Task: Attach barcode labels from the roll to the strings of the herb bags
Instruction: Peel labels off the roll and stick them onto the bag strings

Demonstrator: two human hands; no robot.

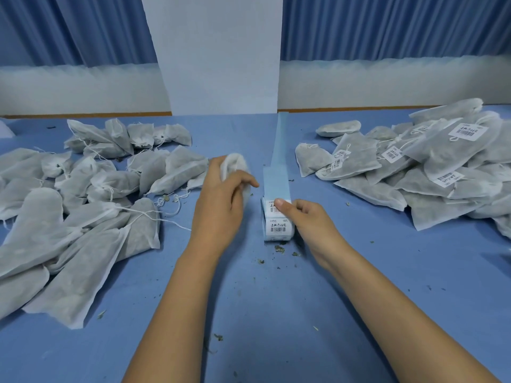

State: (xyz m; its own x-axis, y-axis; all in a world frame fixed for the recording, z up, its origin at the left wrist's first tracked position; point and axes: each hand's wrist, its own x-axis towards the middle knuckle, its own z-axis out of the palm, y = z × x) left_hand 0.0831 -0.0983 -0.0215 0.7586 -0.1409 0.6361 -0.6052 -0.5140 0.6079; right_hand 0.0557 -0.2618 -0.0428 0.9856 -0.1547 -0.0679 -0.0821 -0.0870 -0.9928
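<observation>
Both forearms come in from 6 o'clock, bare and angled toward each other over the blue table (262, 313).

Your right hand (312, 222) sits at the right flank of the label roll (277, 226), which stands on the table just past centre. The thumb (280, 203) lies flat across the top barcode label (272, 207), with the other fingers curled tight against the side of the roll. Whether the label's edge is lifted cannot be told. Herb crumbs (279, 248) lie just on the near side of the roll.

Your left hand (221, 197), at 9 o'clock of the roll and clear of it, grips one herb bag (235, 163). Its fingers are curled round the cloth, the forefinger reaching toward the roll. The bag's string is hidden.

The empty backing strip (279, 150) runs from the roll toward 12 o'clock.

The unlabelled bags (91, 189) are heaped at 9 to 10 o'clock, strings loose. The labelled bags (428, 167) are heaped at 2 o'clock.
</observation>
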